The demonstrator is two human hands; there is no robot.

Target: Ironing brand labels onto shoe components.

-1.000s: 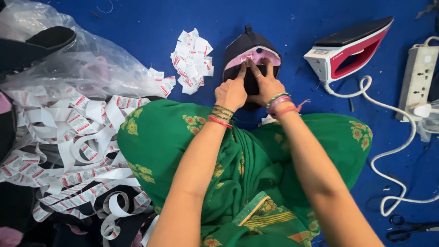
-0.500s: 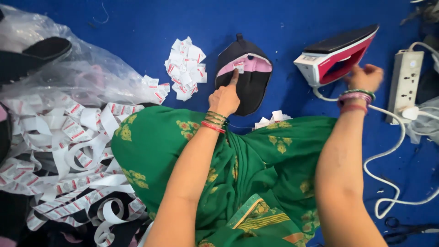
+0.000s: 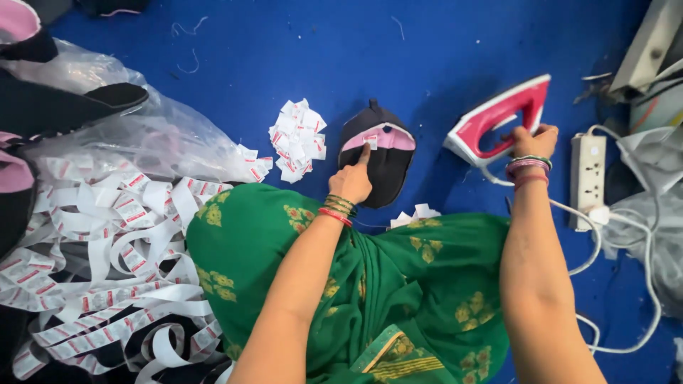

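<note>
Small white label (image 3: 371,141) sits on pink band of black fabric shoe-upper piece (image 3: 378,161), centre – left hand (image 3: 351,182) forefinger out, pinning it, other fingers curled. Right hand (image 3: 532,141) at 2 o'clock, fingers wrapped round pink-white iron (image 3: 498,121) handle – pressing not yet done.

My left hand (image 3: 351,183) pins a small white label (image 3: 371,141) onto the black-and-pink fabric piece (image 3: 380,160); my right hand (image 3: 532,139) grips the pink-and-white iron (image 3: 498,121) handle.

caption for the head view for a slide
Left hand pins a small label on a black-and-pink fabric piece; right hand grips the pink-and-white iron.
</note>
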